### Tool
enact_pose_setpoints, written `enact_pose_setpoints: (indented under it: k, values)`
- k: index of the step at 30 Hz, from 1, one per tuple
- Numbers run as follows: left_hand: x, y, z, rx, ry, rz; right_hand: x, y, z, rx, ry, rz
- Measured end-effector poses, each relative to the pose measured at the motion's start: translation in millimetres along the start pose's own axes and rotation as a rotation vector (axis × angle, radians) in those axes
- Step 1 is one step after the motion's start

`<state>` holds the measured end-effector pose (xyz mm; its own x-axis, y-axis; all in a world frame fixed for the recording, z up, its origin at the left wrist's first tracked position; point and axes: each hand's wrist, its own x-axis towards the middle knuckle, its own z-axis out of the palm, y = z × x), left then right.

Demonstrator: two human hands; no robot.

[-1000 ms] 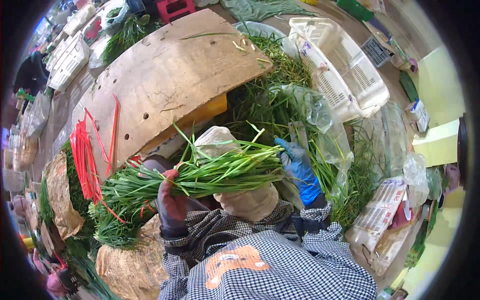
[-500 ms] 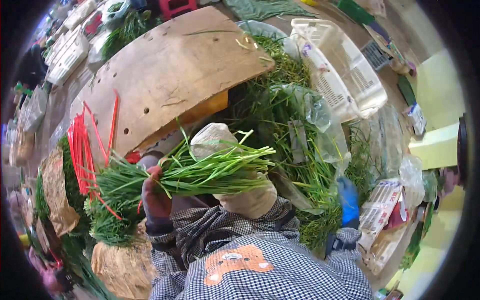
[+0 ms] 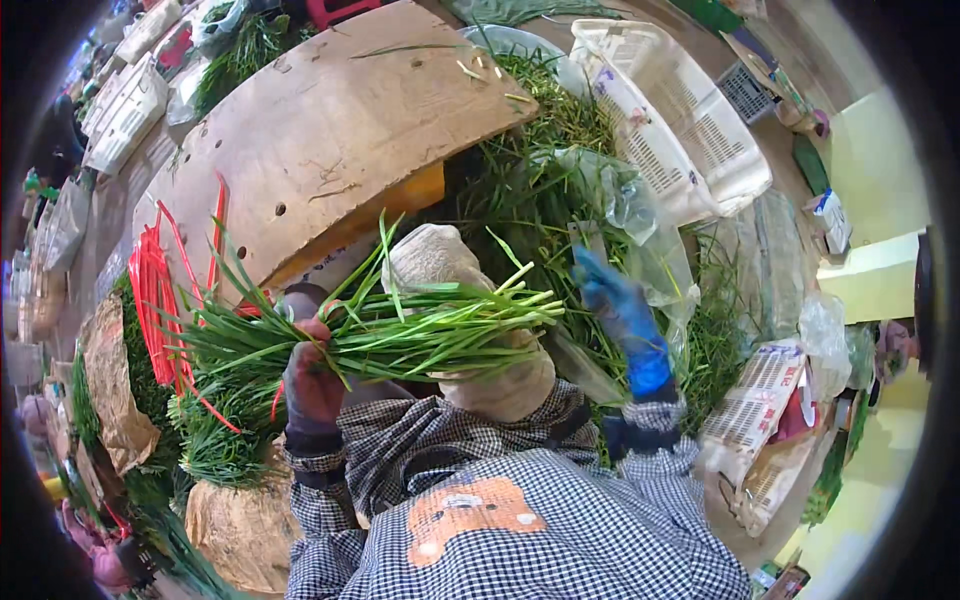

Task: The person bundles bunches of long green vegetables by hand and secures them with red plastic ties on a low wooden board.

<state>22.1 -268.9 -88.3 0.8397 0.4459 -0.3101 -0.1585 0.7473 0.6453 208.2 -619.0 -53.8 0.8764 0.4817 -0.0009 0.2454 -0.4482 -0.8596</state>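
Note:
In a dark reddish glove, my left hand (image 3: 312, 375) is closed around a bunch of green chives (image 3: 440, 335). The bunch lies crosswise above my lap, pale cut ends to the right and loose leaf tips to the left. My right hand (image 3: 625, 315), in a blue glove, is raised just right of the cut ends with its fingers stretched out. It is apart from the bunch, and nothing shows in it. Below it lies a heap of loose chives (image 3: 715, 350). Red plastic strips (image 3: 155, 300) hang over the board's left end, next to my left hand.
A worn wooden board (image 3: 330, 130) spans the area ahead. Beyond the heap stands a white plastic crate (image 3: 650, 120), with clear plastic sheeting (image 3: 645, 235) nearer. More chive bunches (image 3: 225, 440) lie at left beside brown sacking (image 3: 245, 530). A flattened printed crate or sack (image 3: 755, 410) is at right.
My right hand has risen from the heap and moved left toward the bunch's cut ends. My left hand keeps its hold, and the bunch has shifted slightly.

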Motion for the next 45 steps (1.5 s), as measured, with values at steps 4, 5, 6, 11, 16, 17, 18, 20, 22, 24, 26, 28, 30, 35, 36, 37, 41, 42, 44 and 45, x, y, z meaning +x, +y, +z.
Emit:
enact_pose_setpoints:
  k: [4, 5, 6, 11, 16, 17, 18, 20, 22, 24, 26, 28, 30, 35, 36, 37, 41, 42, 44, 45]
  values:
    - [-8, 4, 10, 0.168, -0.038, 0.102, 56, -48, 55, 0.322, -0.234, -0.08]
    - [-5, 5, 0, 0.068, -0.079, 0.091, 61, -45, 59, 0.319, -0.174, -0.136]
    - [-3, 4, -7, -0.033, -0.115, 0.079, 63, -42, 63, 0.317, -0.118, -0.187]
    - [-8, 11, -14, 0.032, -0.056, 0.007, 48, -22, 10, 0.375, 0.2, 0.069]
    - [3, 5, -15, -0.085, -0.007, -0.023, 38, -7, 30, 0.175, -0.018, -0.096]
    - [8, 5, -8, -0.133, -0.068, -0.009, 32, -21, 49, 0.172, -0.127, -0.087]
    - [12, 13, -2, -0.127, -0.068, -0.005, 23, -35, 65, 0.335, -0.278, 0.102]
    - [19, 30, 9, 0.05, -0.176, 0.226, 22, -37, 81, 0.325, -0.236, -0.024]
    - [22, 44, 35, -0.051, -0.28, 0.237, 28, -34, 89, 0.457, -0.125, -0.171]
    - [33, 33, -3, 0.386, -0.218, 0.222, 32, -25, 77, 0.436, -0.058, -0.076]
    - [13, 18, 3, 0.503, -0.202, 0.149, 38, 9, 65, 0.074, 0.057, -0.104]
    - [-11, 22, 4, 0.722, -0.224, 0.105, 23, 24, 57, 0.211, 0.09, -0.105]
    - [-31, 25, -20, 1.167, -0.244, 0.139, 8, 22, 38, 0.417, 0.167, 0.261]
    - [-45, 13, -38, 0.452, -0.051, -0.075, -97, 102, -33, -0.377, 0.074, 0.445]
    - [-44, 12, -35, 0.457, -0.056, -0.082, -130, 115, -41, -0.537, -0.03, 0.646]
    - [-44, 12, -33, 0.554, -0.046, -0.046, -165, 122, -47, -0.608, -0.074, 0.629]
    - [-40, 13, -29, 1.821, -0.381, 0.657, -197, 108, -42, -0.693, 0.001, 0.528]
    - [-39, 10, -22, 1.816, -0.401, 0.657, -178, 90, -37, -0.573, -0.011, 0.565]
    - [-37, 5, -8, 1.138, -0.155, 0.218, -121, 74, -18, -0.249, -0.003, 0.457]
    - [-36, 3, -11, 1.139, -0.159, 0.22, -95, 72, -4, -0.051, 0.015, 0.314]
